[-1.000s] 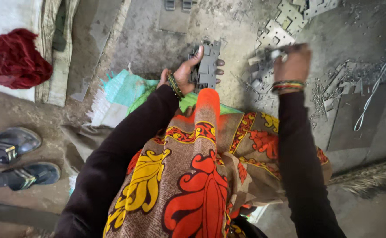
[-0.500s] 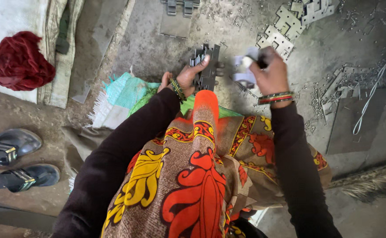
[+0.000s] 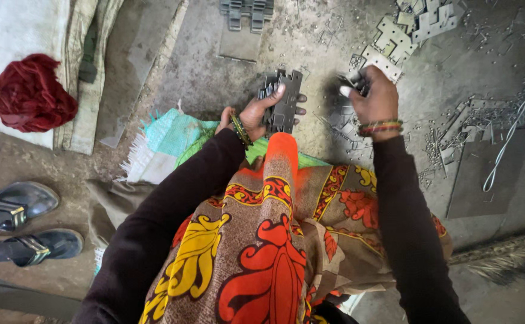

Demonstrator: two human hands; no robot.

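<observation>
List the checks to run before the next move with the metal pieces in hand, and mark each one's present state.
1. Left hand holds the stack of notched metal plates firmly, thumb across its face: ok.
2. Right hand is closed on a small metal piece: ok, though what kind of piece cannot be told.
3. The two hands are apart, not yet joined: ok.
4. Loose plates lie on the floor within view ahead: ok.
5. Notches lined up for fitting: cannot tell.
</observation>
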